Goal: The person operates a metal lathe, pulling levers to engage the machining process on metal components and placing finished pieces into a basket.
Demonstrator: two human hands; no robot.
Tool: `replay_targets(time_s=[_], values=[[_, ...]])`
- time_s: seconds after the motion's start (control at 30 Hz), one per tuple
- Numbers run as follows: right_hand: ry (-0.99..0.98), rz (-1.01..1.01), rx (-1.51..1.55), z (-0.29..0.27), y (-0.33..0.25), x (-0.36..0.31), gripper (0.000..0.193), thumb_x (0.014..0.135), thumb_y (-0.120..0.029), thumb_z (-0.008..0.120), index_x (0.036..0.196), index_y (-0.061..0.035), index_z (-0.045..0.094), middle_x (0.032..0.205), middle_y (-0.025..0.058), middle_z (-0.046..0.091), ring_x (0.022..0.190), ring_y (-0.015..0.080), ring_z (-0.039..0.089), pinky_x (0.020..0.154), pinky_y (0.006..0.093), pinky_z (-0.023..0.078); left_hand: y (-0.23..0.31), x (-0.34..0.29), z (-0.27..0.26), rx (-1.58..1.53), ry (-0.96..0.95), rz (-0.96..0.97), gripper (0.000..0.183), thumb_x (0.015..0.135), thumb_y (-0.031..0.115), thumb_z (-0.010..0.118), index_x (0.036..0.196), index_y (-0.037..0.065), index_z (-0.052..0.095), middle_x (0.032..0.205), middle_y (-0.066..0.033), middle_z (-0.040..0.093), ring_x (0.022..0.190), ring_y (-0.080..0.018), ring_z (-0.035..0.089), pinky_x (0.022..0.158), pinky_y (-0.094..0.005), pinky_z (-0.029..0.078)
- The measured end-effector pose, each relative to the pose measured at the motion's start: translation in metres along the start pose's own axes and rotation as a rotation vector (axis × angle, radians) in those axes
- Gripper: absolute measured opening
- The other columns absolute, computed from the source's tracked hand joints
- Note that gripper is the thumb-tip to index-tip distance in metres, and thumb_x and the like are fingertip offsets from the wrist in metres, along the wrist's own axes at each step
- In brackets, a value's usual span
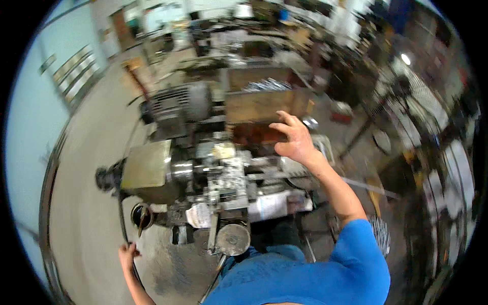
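My right hand (296,141) is raised over the right part of a lathe-like machine (229,183), fingers apart and nothing in them. Just beyond it is a wooden box (264,107) with shiny metal parts (268,85) inside. Low on the left, my left hand (129,252) is beside a black cable (122,216). Its fingers look bent, but blur hides whether they hold anything. Between that hand and the machine stands a round can (142,216) of dark liquid with a brush-like handle in it. A round metal disc (233,239) lies close to my body.
An electric motor (180,104) and a yellowish metal housing (147,165) occupy the machine's left side. White cloths (269,206) lie along its near edge. On the right are a standing fan (401,89) and a wire basket (379,235). Cluttered benches fill the back.
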State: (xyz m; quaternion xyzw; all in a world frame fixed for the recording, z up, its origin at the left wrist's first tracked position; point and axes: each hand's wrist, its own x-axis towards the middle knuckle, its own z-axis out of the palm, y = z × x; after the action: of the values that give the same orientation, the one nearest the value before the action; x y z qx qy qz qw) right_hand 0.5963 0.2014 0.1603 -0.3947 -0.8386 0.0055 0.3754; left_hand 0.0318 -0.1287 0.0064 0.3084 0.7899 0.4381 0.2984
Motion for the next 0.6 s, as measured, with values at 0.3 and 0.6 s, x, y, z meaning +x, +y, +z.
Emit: replay_targets(time_s=[0.3,0.6], values=[[0.072,1.110,-0.358,-0.129,0.141,-0.337,0.033,0.061,-0.020,0.059,0.089,-0.0049,0.067,0.094,0.0197,0.063,0.090,0.0348,0.060,0.081,0.0371,0.048,-0.004,0.036,0.016,-0.051,-0.076,-0.273,0.029,0.080,0.029,0.063,0.087,0.002,0.055,0.060,-0.0035,0.046,0.053,-0.0164,0.047,0.051,-0.0316,0.043],[-0.554,1.667,-0.538,-0.115,0.154,-0.512,0.039,0.069,-0.028,0.060,0.097,0.0004,0.061,0.106,0.0218,0.059,0.100,0.0330,0.058,0.087,0.0374,0.046,-0.011,0.041,0.015,-0.023,0.008,-0.339,0.034,0.082,0.029,0.062,0.100,0.001,0.056,0.062,-0.0031,0.047,0.059,-0.0166,0.051,0.058,-0.0328,0.048]])
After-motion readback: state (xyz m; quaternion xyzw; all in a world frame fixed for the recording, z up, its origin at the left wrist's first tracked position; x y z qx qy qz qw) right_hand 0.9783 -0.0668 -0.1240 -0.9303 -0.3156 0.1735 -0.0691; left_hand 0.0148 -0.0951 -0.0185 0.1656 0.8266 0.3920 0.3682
